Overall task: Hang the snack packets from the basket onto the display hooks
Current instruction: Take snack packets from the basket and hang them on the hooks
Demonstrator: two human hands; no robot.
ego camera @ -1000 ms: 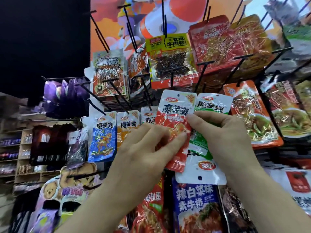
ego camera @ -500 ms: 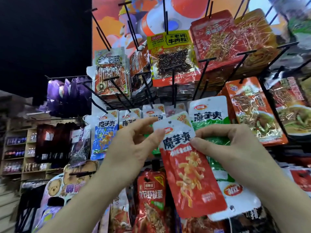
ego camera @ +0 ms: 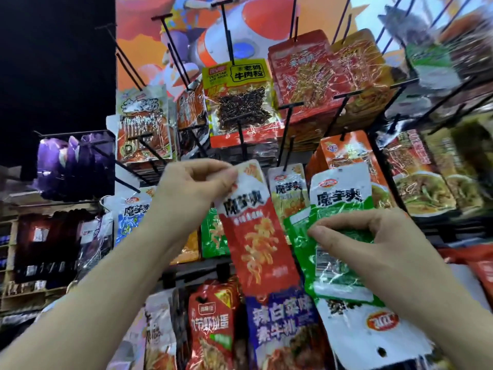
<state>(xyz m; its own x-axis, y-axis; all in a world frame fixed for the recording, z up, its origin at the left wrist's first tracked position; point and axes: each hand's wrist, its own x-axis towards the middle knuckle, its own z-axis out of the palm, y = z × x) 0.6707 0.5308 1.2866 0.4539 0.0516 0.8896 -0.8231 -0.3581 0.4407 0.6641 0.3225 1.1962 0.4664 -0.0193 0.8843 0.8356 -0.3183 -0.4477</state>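
Left hand [ego camera: 192,188] pinch, red packet [ego camera: 258,241], hook rack [ego camera: 286,129]

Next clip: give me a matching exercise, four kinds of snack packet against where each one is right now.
Things
1. red packet
2. green packets
3. yellow-topped packet
4. purple packets

Places
A. hanging at the far left of the display
B. pinched at its top corner by the left hand
C. hanging high up in the middle of the display
D. held in the right hand

Pairs: 1-B, 2-D, 3-C, 4-A
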